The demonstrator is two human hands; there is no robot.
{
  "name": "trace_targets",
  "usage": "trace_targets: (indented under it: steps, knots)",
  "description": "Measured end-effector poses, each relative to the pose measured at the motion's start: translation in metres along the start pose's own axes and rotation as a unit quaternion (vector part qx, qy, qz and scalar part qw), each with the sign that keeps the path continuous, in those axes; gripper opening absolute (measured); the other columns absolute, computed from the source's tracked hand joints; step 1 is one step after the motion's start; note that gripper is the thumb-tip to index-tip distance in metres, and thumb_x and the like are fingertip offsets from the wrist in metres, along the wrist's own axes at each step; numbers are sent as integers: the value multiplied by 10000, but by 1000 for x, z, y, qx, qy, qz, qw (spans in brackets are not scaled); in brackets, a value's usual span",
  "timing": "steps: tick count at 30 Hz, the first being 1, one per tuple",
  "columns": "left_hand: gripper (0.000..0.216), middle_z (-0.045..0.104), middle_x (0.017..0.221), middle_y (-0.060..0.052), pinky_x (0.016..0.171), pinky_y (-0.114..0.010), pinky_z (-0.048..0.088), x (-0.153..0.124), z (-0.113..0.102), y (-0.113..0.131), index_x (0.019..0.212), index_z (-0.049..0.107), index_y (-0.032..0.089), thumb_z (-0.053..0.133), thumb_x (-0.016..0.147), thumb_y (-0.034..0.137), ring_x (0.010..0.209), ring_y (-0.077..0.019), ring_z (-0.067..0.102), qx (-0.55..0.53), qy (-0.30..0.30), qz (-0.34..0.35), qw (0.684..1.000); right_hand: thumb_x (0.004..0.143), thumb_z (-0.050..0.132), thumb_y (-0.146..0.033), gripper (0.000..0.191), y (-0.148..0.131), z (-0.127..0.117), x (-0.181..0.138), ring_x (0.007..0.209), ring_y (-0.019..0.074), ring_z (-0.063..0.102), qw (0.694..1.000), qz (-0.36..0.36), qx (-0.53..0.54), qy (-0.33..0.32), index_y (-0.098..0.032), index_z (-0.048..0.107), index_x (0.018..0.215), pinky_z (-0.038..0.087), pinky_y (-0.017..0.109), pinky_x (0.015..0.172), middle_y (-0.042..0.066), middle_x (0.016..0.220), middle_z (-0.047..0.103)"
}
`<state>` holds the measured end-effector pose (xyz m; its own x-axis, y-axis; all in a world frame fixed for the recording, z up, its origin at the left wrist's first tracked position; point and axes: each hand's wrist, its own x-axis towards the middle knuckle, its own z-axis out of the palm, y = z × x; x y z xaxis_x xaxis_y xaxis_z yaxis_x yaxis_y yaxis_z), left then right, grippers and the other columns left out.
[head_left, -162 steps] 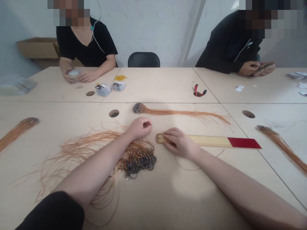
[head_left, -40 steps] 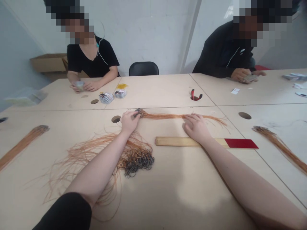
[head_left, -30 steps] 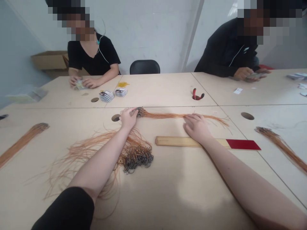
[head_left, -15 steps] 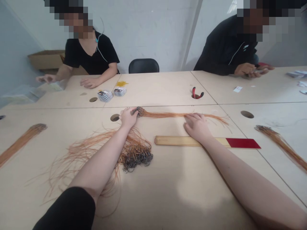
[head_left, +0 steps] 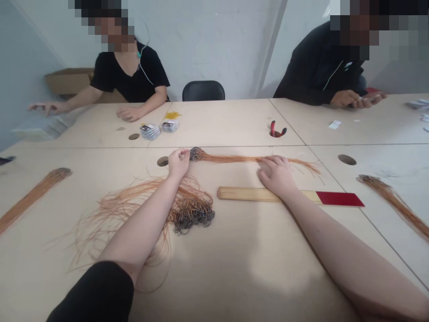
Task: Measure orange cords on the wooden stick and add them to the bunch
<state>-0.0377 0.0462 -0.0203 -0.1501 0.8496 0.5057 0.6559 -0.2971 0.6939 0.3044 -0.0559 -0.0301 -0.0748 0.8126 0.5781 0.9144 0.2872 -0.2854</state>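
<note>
A bundle of thin orange strands (head_left: 231, 158) stretches across the table, with dark hook-like metal ends (head_left: 195, 154) gathered at its left. Just left of those ends is my left hand (head_left: 179, 163), thumb and fingertips pinched together; anything between them is too small to make out. My right hand (head_left: 276, 172) lies flat over the right part of the bundle, fingers stretched out and touching the strands. Below my left wrist, partly hidden by the forearm, spreads a loose tangle of similar strands (head_left: 134, 192) with a heap of dark hooked ends (head_left: 192, 214).
A flat wooden strip with a red end (head_left: 340, 198) lies under my right wrist. More bundles lie at left (head_left: 36, 194) and right (head_left: 392, 197). Red-handled pliers (head_left: 273, 129) stand in a table hole. Two people sit opposite, near stacked small packs (head_left: 150, 132).
My left hand has drawn slightly left, off the dark ends, its fingertips pinched. The right hand stays on the strands. The person at left has reached farther out over the clear packs.
</note>
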Motion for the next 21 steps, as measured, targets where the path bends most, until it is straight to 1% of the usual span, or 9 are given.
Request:
trace_targets:
  steps: [4, 8, 13, 15, 17, 19, 21]
  knots:
    - [174, 693, 846, -44, 763, -289, 438, -5, -4, 1, 813, 683, 174, 547, 740, 255, 800, -180, 605, -6, 7, -25, 1000, 769, 479, -286, 379, -2, -1, 0, 1085, 294, 416, 1000, -14, -11, 18, -142, 612, 1093, 374, 469, 932, 114, 1070, 582]
    - [173, 686, 799, -38, 737, -285, 431, -12, -8, 3, 789, 686, 173, 551, 724, 258, 766, -176, 591, -33, 12, -46, 998, 770, 479, -272, 377, -10, -6, -1, 1101, 304, 409, 999, -32, -16, 39, -132, 613, 1093, 373, 487, 925, 128, 1084, 570]
    - [167, 668, 727, -36, 694, -276, 428, -17, -9, 2, 757, 687, 160, 579, 696, 272, 691, -165, 575, -89, 33, -74, 993, 780, 486, -231, 371, -30, -13, -2, 1134, 311, 395, 997, -75, 13, 28, -153, 591, 1127, 365, 511, 916, 124, 1121, 565]
    - [176, 664, 711, -36, 671, -269, 430, -17, -8, 1, 761, 686, 153, 580, 695, 278, 670, -161, 571, -103, 42, -83, 990, 794, 482, -222, 351, -46, -18, -3, 1127, 305, 406, 994, -100, 45, 21, -160, 591, 1122, 370, 507, 909, 122, 1104, 577]
    - [184, 663, 709, -36, 661, -262, 434, -16, -7, 1, 765, 683, 149, 581, 695, 286, 673, -159, 575, -123, 49, -92, 987, 814, 474, -216, 300, -72, -23, -5, 1076, 280, 447, 986, -137, 92, 4, -161, 608, 1077, 384, 480, 899, 119, 1051, 600]
    - [194, 669, 726, -38, 671, -257, 441, -15, -7, 0, 773, 680, 148, 581, 697, 296, 695, -160, 587, -144, 56, -101, 983, 837, 462, -198, 240, -107, -29, -9, 987, 233, 491, 970, -194, 144, -43, -157, 625, 1007, 398, 420, 888, 103, 961, 623]
    - [202, 677, 752, -41, 690, -256, 450, -14, -7, 0, 784, 676, 149, 580, 701, 306, 722, -162, 597, -163, 63, -110, 978, 849, 454, -181, 206, -148, -32, -15, 914, 197, 500, 938, -275, 171, -125, -163, 631, 954, 412, 352, 841, 79, 891, 623]
